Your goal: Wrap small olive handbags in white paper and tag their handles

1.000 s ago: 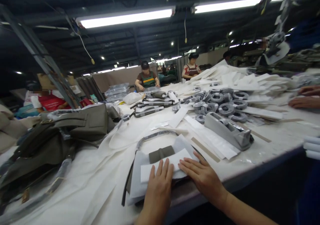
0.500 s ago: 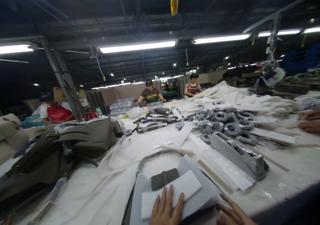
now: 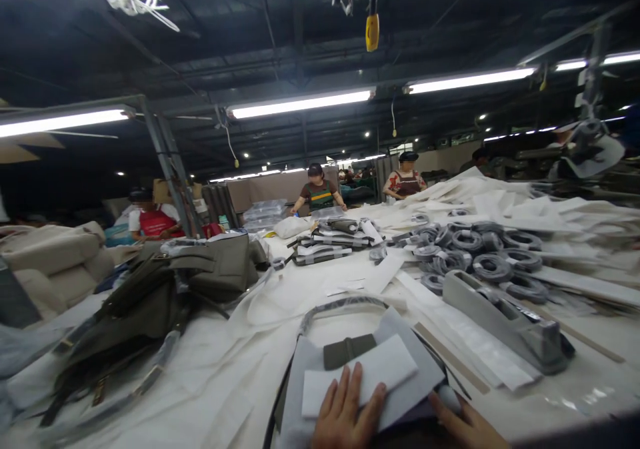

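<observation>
A dark olive bag point(image 3: 281, 396) lies at the bottom centre, its wrapped handle point(image 3: 345, 300) arching away from me. Thin white sheets cover much of it, and a folded white pad point(image 3: 400, 362) rests on top beside an olive flap point(image 3: 340, 352). My left hand point(image 3: 350, 412) presses flat on the pad with its fingers spread. At the bag's right edge, my right hand point(image 3: 465, 422) has its thumb and fingers around a small greyish-white piece point(image 3: 449, 399), partly hidden.
A grey tape dispenser point(image 3: 505, 322) stands to the right, before a heap of grey coils point(image 3: 467, 239) and white sheets point(image 3: 500, 196). More olive bags point(image 3: 220, 262) lie left. Several people work across the table, one in a red apron point(image 3: 157, 222).
The view has swung left, so the scene sits further right. My left hand stays on the pad. A greyish-white piece now shows at my right hand.
</observation>
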The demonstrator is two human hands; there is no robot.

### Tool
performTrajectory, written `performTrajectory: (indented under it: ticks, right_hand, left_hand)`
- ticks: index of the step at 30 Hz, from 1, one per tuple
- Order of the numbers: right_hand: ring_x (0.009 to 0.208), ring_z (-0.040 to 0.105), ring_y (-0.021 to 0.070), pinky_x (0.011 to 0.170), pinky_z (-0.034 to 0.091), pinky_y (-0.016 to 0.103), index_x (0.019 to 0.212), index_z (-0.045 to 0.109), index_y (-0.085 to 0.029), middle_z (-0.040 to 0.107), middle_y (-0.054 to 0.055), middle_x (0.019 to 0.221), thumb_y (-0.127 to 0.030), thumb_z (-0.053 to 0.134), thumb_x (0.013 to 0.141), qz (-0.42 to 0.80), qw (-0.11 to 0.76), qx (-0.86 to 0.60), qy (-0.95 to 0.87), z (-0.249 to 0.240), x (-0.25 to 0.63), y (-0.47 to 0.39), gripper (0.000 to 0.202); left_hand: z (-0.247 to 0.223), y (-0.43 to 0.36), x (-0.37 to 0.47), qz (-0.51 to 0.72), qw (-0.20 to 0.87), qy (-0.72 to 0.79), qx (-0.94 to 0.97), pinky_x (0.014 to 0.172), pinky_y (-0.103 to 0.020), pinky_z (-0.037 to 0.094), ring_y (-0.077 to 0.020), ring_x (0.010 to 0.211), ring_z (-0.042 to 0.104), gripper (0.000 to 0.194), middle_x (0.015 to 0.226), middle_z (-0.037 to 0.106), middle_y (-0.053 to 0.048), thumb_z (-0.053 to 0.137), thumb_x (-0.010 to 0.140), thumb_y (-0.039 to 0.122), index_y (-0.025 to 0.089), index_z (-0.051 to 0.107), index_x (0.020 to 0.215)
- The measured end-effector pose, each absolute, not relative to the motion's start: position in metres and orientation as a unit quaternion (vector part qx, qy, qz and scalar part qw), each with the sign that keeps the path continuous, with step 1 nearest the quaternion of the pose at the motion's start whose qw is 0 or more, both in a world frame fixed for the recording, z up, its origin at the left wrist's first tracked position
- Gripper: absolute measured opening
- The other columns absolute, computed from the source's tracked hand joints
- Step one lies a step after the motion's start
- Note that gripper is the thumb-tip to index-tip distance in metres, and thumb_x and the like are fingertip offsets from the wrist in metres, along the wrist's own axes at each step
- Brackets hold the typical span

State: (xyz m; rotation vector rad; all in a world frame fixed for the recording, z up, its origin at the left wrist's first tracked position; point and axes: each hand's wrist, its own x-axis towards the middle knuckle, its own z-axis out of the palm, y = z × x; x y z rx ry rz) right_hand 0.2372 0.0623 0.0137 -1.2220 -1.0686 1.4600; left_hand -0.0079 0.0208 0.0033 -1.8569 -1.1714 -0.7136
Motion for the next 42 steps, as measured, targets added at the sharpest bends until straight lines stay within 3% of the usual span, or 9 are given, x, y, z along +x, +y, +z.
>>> performTrajectory:
  ticks: [3, 7, 10, 17, 21, 25, 30, 36, 42]
  right_hand:
    - [0.096, 0.072, 0.0322, 0.082, 0.061, 0.042, 0.107, 0.063, -0.021, 0.076, 0.009, 0.1, -0.061, 0.081, 0.063, 0.647, 0.497, -0.462, -0.347, 0.027, 0.22, 0.053, 0.062]
    - [0.095, 0.072, 0.0284, 0.082, 0.062, 0.041, 0.112, 0.061, -0.021, 0.074, 0.009, 0.107, -0.053, 0.076, 0.075, 0.649, 0.496, -0.436, -0.379, 0.057, 0.212, 0.041, 0.051]
    - [0.09, 0.073, 0.0264, 0.081, 0.062, 0.041, 0.113, 0.061, -0.02, 0.075, 0.009, 0.103, -0.053, 0.073, 0.08, 0.642, 0.49, -0.444, -0.387, 0.074, 0.208, 0.038, 0.048]
    - [0.091, 0.073, 0.0264, 0.082, 0.062, 0.044, 0.124, 0.058, -0.014, 0.074, 0.013, 0.102, -0.056, 0.066, 0.085, 0.633, 0.429, -0.404, -0.501, 0.084, 0.235, 0.05, 0.058]
    - [0.104, 0.07, 0.0279, 0.096, 0.055, 0.045, 0.109, 0.071, -0.018, 0.074, 0.011, 0.11, -0.045, 0.054, 0.094, 0.339, 0.375, -0.476, -0.72, 0.087, 0.307, 0.086, 0.035]
    - [0.123, 0.06, 0.029, 0.106, 0.047, 0.046, 0.125, 0.065, -0.017, 0.063, 0.013, 0.134, -0.021, 0.052, 0.09, 0.055, 0.309, -0.525, -0.791, 0.077, 0.363, 0.136, 0.038]
    - [0.119, 0.063, 0.0271, 0.102, 0.051, 0.04, 0.117, 0.07, -0.016, 0.068, 0.012, 0.127, -0.015, 0.056, 0.085, 0.027, 0.2, -0.53, -0.823, 0.056, 0.374, 0.171, 0.035]
    - [0.097, 0.071, 0.0259, 0.09, 0.055, 0.04, 0.099, 0.076, -0.021, 0.077, 0.008, 0.104, -0.021, 0.047, 0.093, 0.007, 0.21, -0.559, -0.802, 0.065, 0.368, 0.176, 0.029]
    - [0.102, 0.068, 0.0266, 0.093, 0.051, 0.04, 0.103, 0.074, -0.022, 0.075, 0.008, 0.108, -0.027, 0.044, 0.097, -0.012, 0.232, -0.55, -0.802, 0.091, 0.355, 0.164, 0.031]
  left_hand:
    - [0.014, 0.008, -0.006, -0.253, 0.35, -0.484, -0.761, 0.103, -0.039, 0.05, -0.0267, 0.135, 0.049, 0.064, 0.149, 0.048, -0.01, 0.051, 0.093, 0.011, 0.033, 0.034, 0.151]
    - [0.029, -0.003, -0.006, -0.227, 0.262, -0.492, -0.799, 0.109, -0.045, 0.044, -0.0318, 0.144, 0.035, 0.075, 0.159, 0.031, -0.013, 0.057, 0.086, 0.011, 0.025, 0.029, 0.154]
    - [0.03, 0.0, -0.007, -0.239, 0.25, -0.496, -0.796, 0.109, -0.046, 0.044, -0.0324, 0.144, 0.035, 0.072, 0.159, 0.032, -0.014, 0.06, 0.088, 0.02, 0.024, 0.03, 0.154]
    - [0.029, 0.008, -0.016, -0.243, 0.274, -0.514, -0.776, 0.106, -0.042, 0.048, -0.0291, 0.141, 0.041, 0.074, 0.157, 0.037, -0.011, 0.048, 0.089, 0.006, 0.023, 0.022, 0.156]
    - [0.04, 0.008, -0.025, -0.246, 0.26, -0.524, -0.772, 0.105, -0.038, 0.049, -0.0264, 0.139, 0.044, 0.074, 0.155, 0.041, -0.009, 0.045, 0.091, 0.007, 0.024, 0.017, 0.157]
    - [0.046, 0.011, -0.027, -0.262, 0.24, -0.539, -0.764, 0.105, -0.038, 0.049, -0.0256, 0.138, 0.045, 0.074, 0.154, 0.042, -0.009, 0.045, 0.092, 0.008, 0.024, 0.015, 0.158]
    - [0.046, 0.018, -0.032, -0.284, 0.229, -0.545, -0.755, 0.106, -0.037, 0.048, -0.0246, 0.137, 0.047, 0.069, 0.155, 0.041, -0.009, 0.044, 0.095, 0.012, 0.023, 0.017, 0.157]
    - [0.051, 0.021, -0.036, -0.288, 0.217, -0.563, -0.743, 0.103, -0.037, 0.051, -0.0252, 0.134, 0.051, 0.071, 0.155, 0.041, -0.008, 0.048, 0.095, 0.015, 0.024, 0.016, 0.157]
    - [0.058, 0.022, -0.035, -0.285, 0.214, -0.576, -0.735, 0.103, -0.035, 0.051, -0.0246, 0.133, 0.052, 0.069, 0.153, 0.043, -0.008, 0.048, 0.096, 0.017, 0.023, 0.017, 0.157]
